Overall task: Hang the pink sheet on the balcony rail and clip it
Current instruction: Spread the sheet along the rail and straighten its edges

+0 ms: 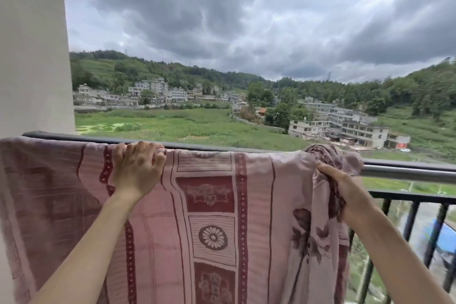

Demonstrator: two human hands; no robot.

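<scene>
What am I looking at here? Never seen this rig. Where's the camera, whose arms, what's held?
There is no machine here: one wide-angle camera sits on a person's head, looking forward and down, so both bare arms are theirs. They face a balcony rail with a pink sheet draped over it. The left hand grips the sheet's top edge on the rail. The right hand holds a bunched end of the sheet beside the rail. No clip is visible. Beyond the rail lie fields, houses, wooded hills and a cloudy sky.
</scene>
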